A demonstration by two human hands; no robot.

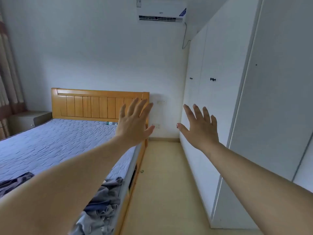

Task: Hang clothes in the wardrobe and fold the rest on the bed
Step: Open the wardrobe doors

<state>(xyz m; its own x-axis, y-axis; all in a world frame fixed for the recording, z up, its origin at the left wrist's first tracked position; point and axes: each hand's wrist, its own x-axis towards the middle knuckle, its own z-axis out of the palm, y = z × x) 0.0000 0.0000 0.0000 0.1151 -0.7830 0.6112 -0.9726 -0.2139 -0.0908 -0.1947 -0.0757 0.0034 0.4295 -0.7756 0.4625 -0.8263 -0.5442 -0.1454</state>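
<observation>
Since every door of the wardrobe (228, 82) along the right wall is closed, nothing can be hung until one is pulled open. That is likely why the person stands on the strip of floor (162, 184) between it and the bed (59, 145): both workplaces are near from this one spot. The bed fills the left side, its blue quilted mattress bare over most of its length, which leaves plenty of flat room for folding. Its wooden headboard (94, 106) stands against the far wall.

The clothes (103, 206) lie in a rumpled grey and blue heap at the near edge of the mattress, right by the walkway, with another dark piece (15, 182) further left. Lying there, they are easy to lift one at a time and carry across. None is hung or folded, so I judge the task to be at its very beginning.

Both arms are stretched forward. The left hand (133, 122) is raised flat in front of the headboard's corner. The right hand (201, 128) is in front of the wardrobe's lower doors, seemingly clear of them. Each has its fingers spread wide and holds nothing, so the pose reads as a starting gesture, not a reach.

Small black knobs (212, 79) sit partway up the far doors, the natural place to pull. A small bottle (111, 123) lies on the mattress beside the headboard.
</observation>
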